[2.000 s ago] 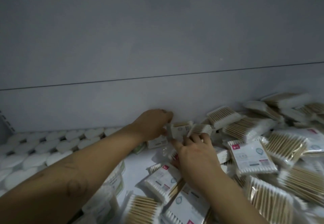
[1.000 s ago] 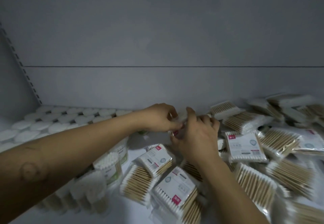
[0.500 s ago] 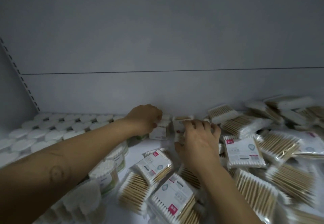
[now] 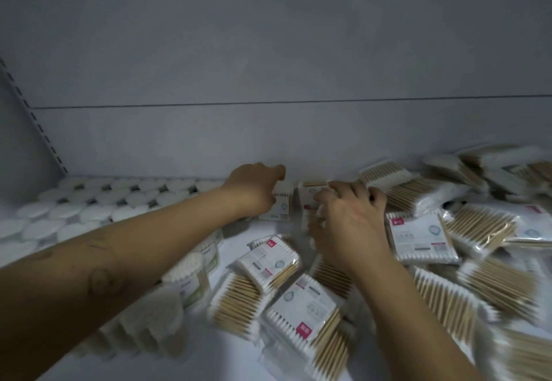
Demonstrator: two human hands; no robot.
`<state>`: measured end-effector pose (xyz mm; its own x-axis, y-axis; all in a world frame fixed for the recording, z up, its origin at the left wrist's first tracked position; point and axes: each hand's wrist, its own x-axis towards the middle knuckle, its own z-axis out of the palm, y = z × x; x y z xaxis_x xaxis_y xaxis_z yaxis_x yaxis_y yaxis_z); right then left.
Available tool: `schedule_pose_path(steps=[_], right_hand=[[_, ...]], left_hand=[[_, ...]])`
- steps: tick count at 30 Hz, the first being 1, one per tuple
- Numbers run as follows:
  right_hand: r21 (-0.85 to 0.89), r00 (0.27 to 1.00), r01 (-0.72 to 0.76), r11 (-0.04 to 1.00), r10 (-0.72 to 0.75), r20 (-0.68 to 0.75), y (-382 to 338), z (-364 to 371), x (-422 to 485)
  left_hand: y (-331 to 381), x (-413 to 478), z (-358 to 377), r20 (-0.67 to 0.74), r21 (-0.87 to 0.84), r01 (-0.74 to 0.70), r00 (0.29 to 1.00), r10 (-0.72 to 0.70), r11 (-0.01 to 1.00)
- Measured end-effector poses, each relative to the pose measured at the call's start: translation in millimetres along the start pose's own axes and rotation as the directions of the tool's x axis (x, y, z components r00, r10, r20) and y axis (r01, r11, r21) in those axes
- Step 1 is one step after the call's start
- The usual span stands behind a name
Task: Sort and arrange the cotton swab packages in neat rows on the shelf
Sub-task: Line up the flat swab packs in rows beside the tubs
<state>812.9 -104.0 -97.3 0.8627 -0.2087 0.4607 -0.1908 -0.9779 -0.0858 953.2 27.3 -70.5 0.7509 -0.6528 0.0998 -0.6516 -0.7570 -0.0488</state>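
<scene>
Two cotton swab packages stand upright against the shelf's back wall. My left hand (image 4: 254, 191) grips the left upright package (image 4: 281, 206), its fingers curled over the top edge. My right hand (image 4: 348, 222) holds the right upright package (image 4: 307, 198), fingers curled over its top and thumb on its front. Several flat swab packages with white labels and wooden sticks lie loose in a heap: one (image 4: 270, 262) just in front of the hands, another (image 4: 307, 315) nearer me, one (image 4: 419, 236) to the right.
Round tubs of cotton swabs (image 4: 188, 273) stand at the front left under my left forearm. Rows of white round lids (image 4: 98, 204) fill the shelf's left part. A slotted upright rail (image 4: 35, 121) runs up the left corner. The grey back wall (image 4: 268, 135) is close behind the hands.
Both hands have stayed at the back wall, pressing the two upright packages into place side by side; a second ago they held a package together between them. The view shifted slightly.
</scene>
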Motion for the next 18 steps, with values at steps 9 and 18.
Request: schedule_pose_path(steps=[9,18], right_hand=[[0.074,0.99,0.14,0.987,-0.138,-0.036,-9,-7,-3],[0.075,0.96,0.227,0.971,-0.236,0.148,-10,1,-8]], left_hand=[[22,-46,-23,0.068,0.023,-0.2,0.978,0.199,0.979],[8,-45,-4,0.289,-0.066,-0.108,0.949,0.123,0.992]])
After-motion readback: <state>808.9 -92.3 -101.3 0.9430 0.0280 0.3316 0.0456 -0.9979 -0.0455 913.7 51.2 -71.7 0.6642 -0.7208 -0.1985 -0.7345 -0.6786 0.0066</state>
